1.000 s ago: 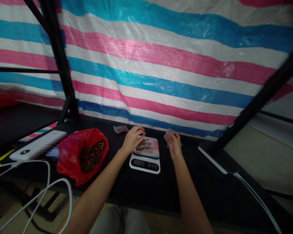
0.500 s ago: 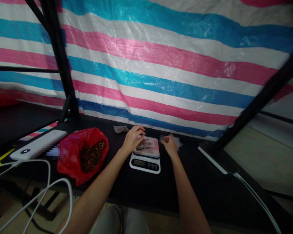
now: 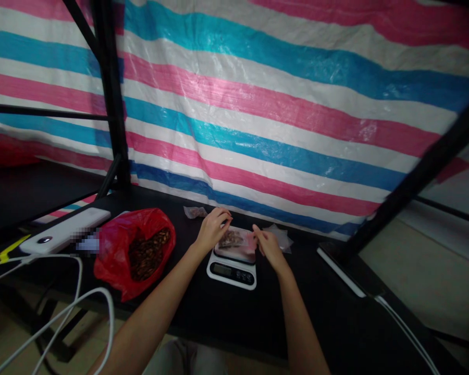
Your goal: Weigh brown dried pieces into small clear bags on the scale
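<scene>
White plastic encases a long device [image 3: 62,232] at the far left of the black table [image 3: 226,312], and next to it sits a crumpled red bag [image 3: 113,245], its mouth gaping over loose brown pieces [image 3: 148,255]. Farther right and back lies a small clear packet [image 3: 194,212], just beside the left hand [image 3: 214,229], whose fingers curl toward the thumb at the near-left end of a filled packet [image 3: 231,238]; whether they pinch the film or merely rest there cannot be told. That packet lies flat on the platform of a white digital scale [image 3: 231,273]. It is likely light and limp, its film a little slippery and its contents apt to shift, so the loose margins look like the best hold. At its right end the right hand [image 3: 269,247] reaches in, fingers bent; their grip, too, cannot be told. Just beyond that hand, thin clear bags [image 3: 283,239] lie spread, and well apart at the right sits a white-edged device [image 3: 340,272]. Beneath all this the surface is dark, apparently hard; a black metal post [image 3: 113,104] stands at left, and a glossy striped sheet [image 3: 258,114] hangs behind.
</scene>
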Motion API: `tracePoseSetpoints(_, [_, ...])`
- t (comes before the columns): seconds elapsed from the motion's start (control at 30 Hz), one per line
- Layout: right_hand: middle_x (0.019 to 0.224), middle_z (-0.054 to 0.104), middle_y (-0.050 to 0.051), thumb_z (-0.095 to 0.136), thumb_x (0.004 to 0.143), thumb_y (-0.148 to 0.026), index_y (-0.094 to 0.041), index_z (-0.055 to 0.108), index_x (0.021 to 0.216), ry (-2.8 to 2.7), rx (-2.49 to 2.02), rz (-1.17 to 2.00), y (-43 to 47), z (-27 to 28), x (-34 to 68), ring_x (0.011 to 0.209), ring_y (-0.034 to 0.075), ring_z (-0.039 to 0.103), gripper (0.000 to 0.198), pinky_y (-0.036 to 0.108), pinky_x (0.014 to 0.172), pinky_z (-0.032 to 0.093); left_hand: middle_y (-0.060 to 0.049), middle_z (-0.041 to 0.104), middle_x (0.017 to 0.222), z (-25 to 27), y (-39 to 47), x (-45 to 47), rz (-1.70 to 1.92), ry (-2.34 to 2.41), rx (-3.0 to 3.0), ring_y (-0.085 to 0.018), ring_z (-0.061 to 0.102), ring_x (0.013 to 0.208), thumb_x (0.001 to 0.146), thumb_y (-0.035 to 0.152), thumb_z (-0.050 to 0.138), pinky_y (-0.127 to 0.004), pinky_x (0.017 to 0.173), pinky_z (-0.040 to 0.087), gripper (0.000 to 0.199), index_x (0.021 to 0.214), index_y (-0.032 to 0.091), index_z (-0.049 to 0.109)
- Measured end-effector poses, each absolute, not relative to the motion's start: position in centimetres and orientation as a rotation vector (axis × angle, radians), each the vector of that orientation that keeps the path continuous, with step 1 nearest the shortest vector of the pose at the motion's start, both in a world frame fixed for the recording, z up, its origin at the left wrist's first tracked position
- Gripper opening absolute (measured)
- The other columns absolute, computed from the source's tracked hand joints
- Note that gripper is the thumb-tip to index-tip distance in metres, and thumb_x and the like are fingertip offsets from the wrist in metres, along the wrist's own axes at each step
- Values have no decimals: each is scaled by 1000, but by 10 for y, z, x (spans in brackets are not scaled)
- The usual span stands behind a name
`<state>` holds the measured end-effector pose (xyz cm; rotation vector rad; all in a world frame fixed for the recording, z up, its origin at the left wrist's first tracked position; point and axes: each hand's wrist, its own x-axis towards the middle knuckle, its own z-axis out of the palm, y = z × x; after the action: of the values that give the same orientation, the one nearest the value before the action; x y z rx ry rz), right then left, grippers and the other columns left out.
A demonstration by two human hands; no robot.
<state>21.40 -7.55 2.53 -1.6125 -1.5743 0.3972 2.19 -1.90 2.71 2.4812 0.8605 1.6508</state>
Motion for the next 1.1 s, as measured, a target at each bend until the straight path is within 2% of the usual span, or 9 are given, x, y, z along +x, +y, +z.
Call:
tracePoseSetpoints(0.2, [44,51,-6,60,65,-49,-19,58,69,-1437,-1507,387,-74,19,213,42,10,46,30,19,41,30,-3,57,86,29,-19,20,1685,950,2419,-15,52,86,80,14,48,-29,76,44,9,79,18,57])
tracePoseSetpoints(0.37, [40,50,-7,59,65,-43,-19,59,74,-1506,-1460,710,-75,13,210,30,10,43,26,18,30,27,-3,56,90,25,-18,22,1615,927,2375,-16,52,90,79,15,48,-31,80,43,13,88,19,57])
tracePoseSetpoints(0.47, [49,57,-5,56,69,-43,-19,57,79,-1499,-1326,844,-78,16,199,28,11,47,25,20,27,32,-7,53,106,20,-15,24,1577,894,2205,-17,52,93,78,23,52,-33,80,44,36,114,19,47])
tracePoseSetpoints(0.53, [58,60,-4,56,69,-42,-20,57,80,-1503,-1244,798,-80,20,192,32,12,51,24,20,30,37,-10,52,110,18,-12,25,1498,837,2045,-17,52,91,77,30,55,-32,78,45,49,121,17,41])
tracePoseSetpoints(0.63, [60,59,-4,56,71,-38,-20,58,78,-1493,-1175,657,-80,26,189,33,11,52,19,20,31,39,-7,62,90,17,-9,25,1147,661,1897,-16,56,77,78,40,51,-27,67,45,39,104,12,57])
tracePoseSetpoints(0.73, [63,58,-3,57,71,-35,-20,57,78,-1442,-1136,648,-79,27,190,34,10,51,16,22,32,41,-3,62,66,19,-8,24,866,536,1796,-13,54,60,73,45,55,-23,56,41,38,78,9,66])
tracePoseSetpoints(0.9, [82,62,1,60,68,-33,-22,59,87,-1375,-1111,700,-78,26,190,38,10,52,23,22,32,42,-4,63,69,24,-12,27,927,461,1629,-13,56,62,70,43,59,-22,58,41,37,82,9,65])
tracePoseSetpoints(1.03, [71,62,-1,60,69,-31,-21,61,81,-1365,-1112,625,-77,29,190,42,10,53,16,21,36,42,-7,65,75,27,-16,30,984,430,1543,-15,59,67,64,39,66,-23,60,43,37,86,9,64])
tracePoseSetpoints(1.1, [63,61,-1,61,68,-31,-19,62,76,-1347,-1126,580,-76,29,191,42,10,52,15,21,37,41,-5,65,69,29,-18,31,1045,456,1505,-13,57,60,63,37,68,-21,56,42,33,80,10,64])
